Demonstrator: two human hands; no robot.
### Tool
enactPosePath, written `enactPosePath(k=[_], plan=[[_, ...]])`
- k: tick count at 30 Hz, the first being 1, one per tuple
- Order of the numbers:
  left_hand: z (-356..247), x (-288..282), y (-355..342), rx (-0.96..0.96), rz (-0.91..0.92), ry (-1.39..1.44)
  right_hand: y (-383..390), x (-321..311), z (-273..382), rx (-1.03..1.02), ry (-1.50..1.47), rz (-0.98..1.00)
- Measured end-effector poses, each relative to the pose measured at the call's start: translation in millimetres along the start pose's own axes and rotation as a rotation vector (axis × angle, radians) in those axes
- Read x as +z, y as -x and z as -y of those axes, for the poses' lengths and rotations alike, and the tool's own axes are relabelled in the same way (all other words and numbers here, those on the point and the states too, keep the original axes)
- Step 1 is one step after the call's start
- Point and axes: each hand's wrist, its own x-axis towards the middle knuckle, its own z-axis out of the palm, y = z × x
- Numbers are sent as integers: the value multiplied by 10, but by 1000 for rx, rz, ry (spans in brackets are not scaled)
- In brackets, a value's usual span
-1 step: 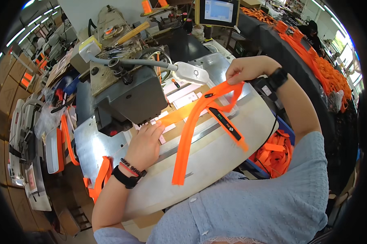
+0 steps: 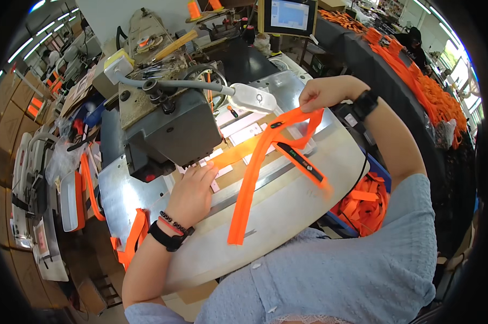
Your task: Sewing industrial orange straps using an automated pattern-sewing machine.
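Observation:
My left hand [image 2: 198, 191] rests with fingers apart and slightly bent at the near end of an orange tape [image 2: 230, 154] on the pale jig [image 2: 222, 173], just below the dark machine head [image 2: 173, 132]. My right hand [image 2: 322, 94] pinches the upper loop of the orange zipper tape [image 2: 249, 189], raised at the right of the jig. The tape hangs down across the plate's near edge, with a small black slider [image 2: 276, 125] on it. A black printed strip with orange edging [image 2: 303, 164] dangles from it. My left thumb is hidden.
A white lamp [image 2: 252, 98] reaches over the metal plate [image 2: 117, 183]. A blue bin of orange tapes [image 2: 362, 202] is right of the plate; more tape hangs at its left [image 2: 133, 237]. A screen [image 2: 287, 16] stands behind. A person [image 2: 411, 46] is beyond a heaped dark-covered table.
My right hand and the hanging zipper tape have shifted very slightly left. The dangling black strip has swung slightly and its end is blurred. My left hand stays in place.

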Motion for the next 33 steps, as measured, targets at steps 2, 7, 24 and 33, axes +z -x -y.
enactPosePath(k=[2,7,24,33], plan=[[-9,0,-11,-8,9,1,-116,147,-222,-52,262,-283],[-5,23,30,-27,2,-41,-460,910,436,-308,335,-404],[-79,35,13,-57,-11,-66,-843,1646,811,-861,426,-507],[-86,59,61,-124,-8,-59,-1007,1219,571,-616,250,-447]])
